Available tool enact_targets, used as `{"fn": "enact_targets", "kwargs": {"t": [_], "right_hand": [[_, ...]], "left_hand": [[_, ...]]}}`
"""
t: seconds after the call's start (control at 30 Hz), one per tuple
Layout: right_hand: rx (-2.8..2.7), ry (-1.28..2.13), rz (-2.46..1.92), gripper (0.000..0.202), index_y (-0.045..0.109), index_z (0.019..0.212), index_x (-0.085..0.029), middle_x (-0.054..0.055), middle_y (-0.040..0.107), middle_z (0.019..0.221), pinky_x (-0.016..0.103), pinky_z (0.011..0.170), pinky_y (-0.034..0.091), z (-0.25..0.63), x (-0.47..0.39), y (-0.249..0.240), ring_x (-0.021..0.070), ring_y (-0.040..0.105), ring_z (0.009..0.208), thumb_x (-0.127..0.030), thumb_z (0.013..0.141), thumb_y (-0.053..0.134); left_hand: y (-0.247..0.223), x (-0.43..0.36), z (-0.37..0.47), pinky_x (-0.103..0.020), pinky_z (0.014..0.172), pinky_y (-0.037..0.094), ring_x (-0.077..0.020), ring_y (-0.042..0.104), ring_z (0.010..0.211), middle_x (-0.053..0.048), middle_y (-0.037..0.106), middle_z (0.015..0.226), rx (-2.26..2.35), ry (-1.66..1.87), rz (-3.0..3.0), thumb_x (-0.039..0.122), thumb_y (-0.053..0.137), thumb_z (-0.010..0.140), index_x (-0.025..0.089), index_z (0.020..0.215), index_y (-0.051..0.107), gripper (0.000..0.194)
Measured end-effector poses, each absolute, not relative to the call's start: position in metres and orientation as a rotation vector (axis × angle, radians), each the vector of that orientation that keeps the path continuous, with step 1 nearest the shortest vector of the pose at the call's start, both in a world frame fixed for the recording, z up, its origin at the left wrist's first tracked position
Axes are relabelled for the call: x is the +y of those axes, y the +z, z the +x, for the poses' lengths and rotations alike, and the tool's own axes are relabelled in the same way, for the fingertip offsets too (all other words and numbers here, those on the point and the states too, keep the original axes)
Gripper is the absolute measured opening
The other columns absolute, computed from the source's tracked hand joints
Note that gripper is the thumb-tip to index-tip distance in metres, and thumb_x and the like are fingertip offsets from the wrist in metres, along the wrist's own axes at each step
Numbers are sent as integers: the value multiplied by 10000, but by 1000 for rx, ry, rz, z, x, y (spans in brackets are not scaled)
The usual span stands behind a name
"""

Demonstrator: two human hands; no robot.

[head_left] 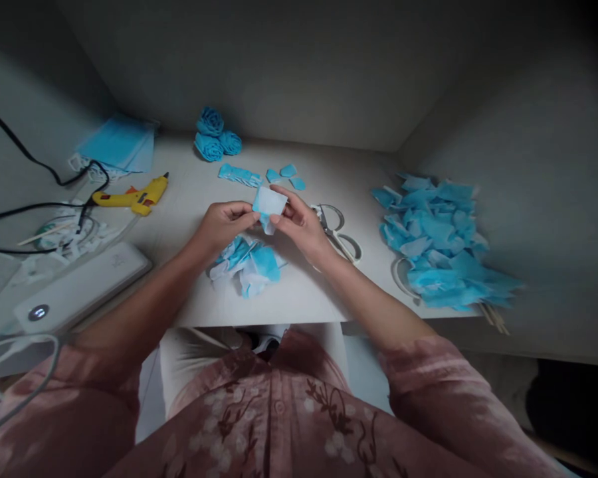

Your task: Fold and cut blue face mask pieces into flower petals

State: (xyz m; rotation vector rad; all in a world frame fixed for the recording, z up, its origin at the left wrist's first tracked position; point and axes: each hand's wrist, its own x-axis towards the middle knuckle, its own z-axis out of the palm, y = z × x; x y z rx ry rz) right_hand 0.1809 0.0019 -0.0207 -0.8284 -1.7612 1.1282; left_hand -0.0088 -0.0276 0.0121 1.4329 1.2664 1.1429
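Tabletop edge [303, 320] near scraps [266, 263]; left hand [222, 226], right hand [303, 230]: grip pinching blue-white piece [269, 200].

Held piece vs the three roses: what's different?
The piece is held by the left hand and right hand; the roses rest on the table. The piece's upper part looks flat; the roses are rounded, in many layers. The piece shows mostly white, with some blue; the roses look blue throughout. Both share light blue.
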Motion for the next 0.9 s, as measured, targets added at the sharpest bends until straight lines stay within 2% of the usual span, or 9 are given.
{"fn": "enact_targets", "kwargs": {"t": [0.13,0.27,0.4,0.57,0.63,0.73,0.83,0.9], "right_hand": [[-1812,1105,-849,712,424,1532,-261,74,754,1094,384,862,609,182,4,-24,217,711,938,-515,917,677],[-1733,1179,-837,704,452,1514,-268,64,756,1114,361,868,613,180,6,-29,204,716,957,-471,889,705],[-1712,1182,-849,695,503,1485,-266,72,759,1166,373,877,619,180,5,-24,212,721,976,-475,864,734],[-1641,1165,-941,661,652,1332,-245,93,688,1377,407,1012,561,185,1,-8,256,653,1222,-607,793,778],[-1604,1233,-942,633,690,1261,-237,80,718,1306,399,1036,535,185,-2,-3,250,648,1226,-632,775,783],[-1570,1363,-928,480,740,1062,-221,30,760,1030,351,947,532,184,-6,2,197,684,995,-592,765,804],[-1514,1381,-915,356,708,828,-205,-18,691,795,293,809,502,181,-7,2,142,617,788,-531,747,826],[-1476,1350,-912,336,680,785,-201,-32,655,753,275,770,479,180,-5,0,121,575,736,-497,740,832]], "left_hand": [[12,-29,-9,-250,634,359,-110,466,633,27,560,619,1281,1110,1506,433,721,723,174,642,630,287],[14,-31,-7,-248,692,426,-133,558,698,5,657,703,1222,1138,1444,432,739,736,168,727,690,269],[16,-32,-5,-260,722,481,-153,594,711,-10,688,705,1227,1143,1375,449,765,726,172,711,708,283],[14,-33,-7,-257,659,483,-150,606,654,-24,697,668,1229,1097,1412,449,757,728,163,733,742,286],[12,-33,-7,-245,640,471,-137,599,628,-22,695,650,1243,1082,1471,438,754,731,159,718,745,279],[12,-33,-7,-230,638,467,-125,600,629,-14,704,655,1260,1075,1548,403,746,733,166,704,751,239],[15,-34,-6,-228,629,464,-121,588,622,-9,700,645,1269,1064,1598,397,745,731,173,690,755,227],[16,-35,-5,-228,620,461,-118,576,607,-7,688,627,1263,1055,1603,403,746,732,173,671,746,238]]}}
